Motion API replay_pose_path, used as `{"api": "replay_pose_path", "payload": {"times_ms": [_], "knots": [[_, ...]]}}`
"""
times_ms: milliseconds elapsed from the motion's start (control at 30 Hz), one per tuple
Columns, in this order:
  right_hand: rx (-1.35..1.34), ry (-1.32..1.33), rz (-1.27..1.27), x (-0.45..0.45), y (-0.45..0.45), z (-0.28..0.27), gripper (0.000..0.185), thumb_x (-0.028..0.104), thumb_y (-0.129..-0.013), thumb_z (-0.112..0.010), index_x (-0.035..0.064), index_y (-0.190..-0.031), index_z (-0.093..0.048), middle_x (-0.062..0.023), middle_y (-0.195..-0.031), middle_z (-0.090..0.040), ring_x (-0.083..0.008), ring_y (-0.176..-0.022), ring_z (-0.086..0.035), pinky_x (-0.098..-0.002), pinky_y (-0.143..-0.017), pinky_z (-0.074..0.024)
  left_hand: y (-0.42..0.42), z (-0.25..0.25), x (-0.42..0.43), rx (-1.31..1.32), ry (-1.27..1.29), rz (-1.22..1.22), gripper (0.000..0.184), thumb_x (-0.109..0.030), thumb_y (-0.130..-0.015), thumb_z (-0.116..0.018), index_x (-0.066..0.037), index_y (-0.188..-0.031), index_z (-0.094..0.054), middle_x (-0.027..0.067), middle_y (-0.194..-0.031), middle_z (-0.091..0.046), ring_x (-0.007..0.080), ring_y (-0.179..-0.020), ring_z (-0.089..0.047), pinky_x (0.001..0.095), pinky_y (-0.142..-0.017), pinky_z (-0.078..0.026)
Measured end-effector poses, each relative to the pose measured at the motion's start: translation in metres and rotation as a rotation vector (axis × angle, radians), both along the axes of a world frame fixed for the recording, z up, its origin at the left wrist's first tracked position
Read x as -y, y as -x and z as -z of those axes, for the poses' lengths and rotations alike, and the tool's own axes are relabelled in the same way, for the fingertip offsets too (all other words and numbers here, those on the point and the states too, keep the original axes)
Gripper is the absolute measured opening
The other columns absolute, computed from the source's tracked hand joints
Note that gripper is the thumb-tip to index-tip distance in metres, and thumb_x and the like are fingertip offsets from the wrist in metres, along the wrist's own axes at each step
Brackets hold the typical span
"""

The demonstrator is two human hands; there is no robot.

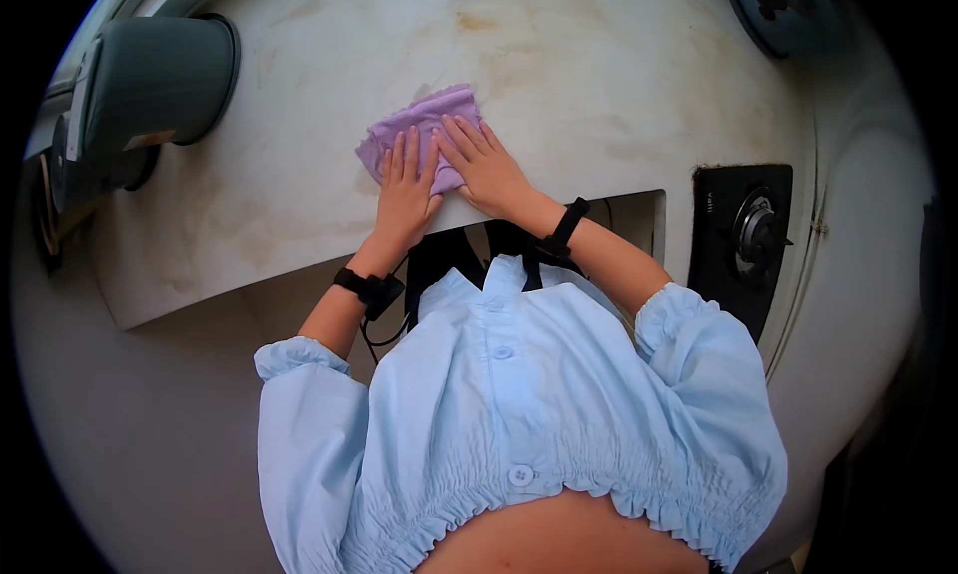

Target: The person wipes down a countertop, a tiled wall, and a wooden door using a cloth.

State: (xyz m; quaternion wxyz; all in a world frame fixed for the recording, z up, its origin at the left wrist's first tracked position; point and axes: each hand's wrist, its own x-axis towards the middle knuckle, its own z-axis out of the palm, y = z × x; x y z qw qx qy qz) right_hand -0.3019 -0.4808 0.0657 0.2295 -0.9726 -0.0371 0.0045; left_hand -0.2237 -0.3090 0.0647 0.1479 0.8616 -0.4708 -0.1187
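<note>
A purple cloth (pixel 431 113) lies spread and a little wrinkled on the white, brown-stained countertop (pixel 309 95), near its front edge. My left hand (pixel 402 195) rests flat on the cloth's lower left part, fingers stretched forward. Beside it, my right hand (pixel 489 175) presses on the cloth's right side, its fingers also stretched out and slanting up to the left. The fingertips of the two hands are close together. Neither hand grips the cloth; part of it is hidden beneath them.
A large grey-green container (pixel 165 80) stands at the left, with another dark object (pixel 105 175) next to it. On the right, a black panel (pixel 718 245) carries a round knob (pixel 758 230). A dark round object (pixel 788 10) sits at the far right corner.
</note>
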Motion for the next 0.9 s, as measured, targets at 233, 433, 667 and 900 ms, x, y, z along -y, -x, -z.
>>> {"api": "replay_pose_path", "payload": {"times_ms": [233, 433, 667, 900], "knots": [[-0.026, -0.047, 0.054, 0.03, 0.057, -0.007, 0.079, 0.022, -0.077, -0.062, 0.0059, -0.146, -0.025, -0.0151, -0.153, -0.021, -0.0299, -0.142, -0.019, -0.0465, -0.115, -0.0157, 0.042, -0.009, 0.036, -0.007, 0.014, 0.11, 0.087, -0.023, -0.072, -0.065, -0.008, -0.148, -0.024, 0.0219, -0.153, -0.015, 0.0397, -0.141, -0.013, 0.0502, -0.114, -0.014], [-0.094, 0.024, 0.248, 0.102, 0.102, 0.001, 0.081, 0.02, -0.078, -0.061, 0.0056, -0.147, -0.021, -0.0146, -0.153, -0.019, -0.0308, -0.142, -0.018, -0.0464, -0.115, -0.0153, 0.057, 0.0, 0.131, 0.003, 0.066, 0.286, 0.085, -0.03, -0.075, -0.065, -0.007, -0.147, -0.025, 0.0227, -0.152, -0.018, 0.0386, -0.141, -0.016, 0.0475, -0.114, -0.014], [-0.142, 0.103, 0.5, 0.169, 0.197, 0.008, 0.08, 0.014, -0.081, -0.057, 0.0072, -0.149, -0.016, -0.0153, -0.154, -0.015, -0.0336, -0.143, -0.014, -0.0468, -0.115, -0.0148, 0.117, 0.012, 0.228, -0.041, 0.258, 0.509, 0.084, -0.032, -0.077, -0.062, -0.006, -0.147, -0.024, 0.0215, -0.151, -0.021, 0.0372, -0.141, -0.018, 0.0472, -0.115, -0.016], [-0.212, 0.17, 0.478, 0.125, 0.183, 0.004, 0.085, 0.013, -0.079, -0.059, 0.0051, -0.149, -0.011, -0.0209, -0.154, -0.01, -0.0359, -0.143, -0.011, -0.0475, -0.116, -0.0115, 0.102, 0.023, 0.184, -0.133, 0.263, 0.573, 0.086, -0.029, -0.077, -0.065, -0.005, -0.147, -0.022, 0.0196, -0.152, -0.02, 0.0349, -0.142, -0.016, 0.0461, -0.115, -0.016]]}}
